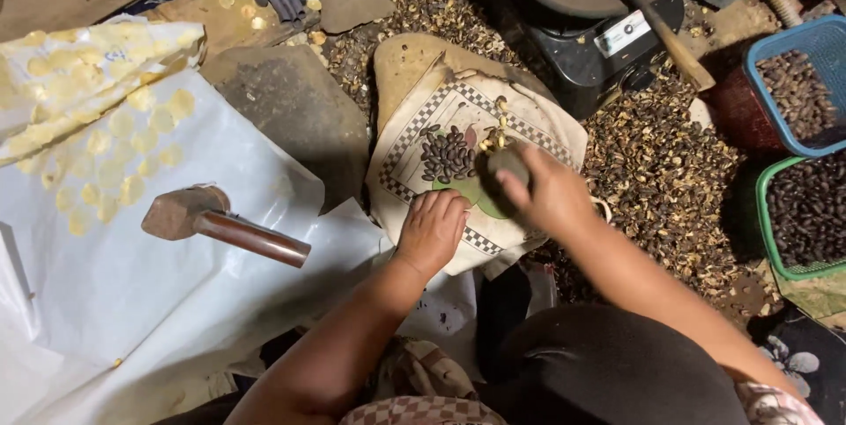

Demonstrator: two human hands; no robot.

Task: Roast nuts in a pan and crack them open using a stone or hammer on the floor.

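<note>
A cloth with a checkered border (529,130) covers a flat stone in front of me. A small heap of dark seeds (447,155) lies on it. My right hand (548,194) grips a rounded grey stone (504,164) just right of the heap. My left hand (434,227) rests on the cloth below the seeds, with its fingers curled down at the near edge of the heap; whether it pinches a seed is hidden.
White plastic sheeting (132,284) on the left carries flat yellow discs (106,169) and a hammer (220,224). Broken seed shells (661,178) litter the ground. A blue basket (806,81) and a green basket (806,213) of dark seeds stand right. A black stove (590,46) sits behind.
</note>
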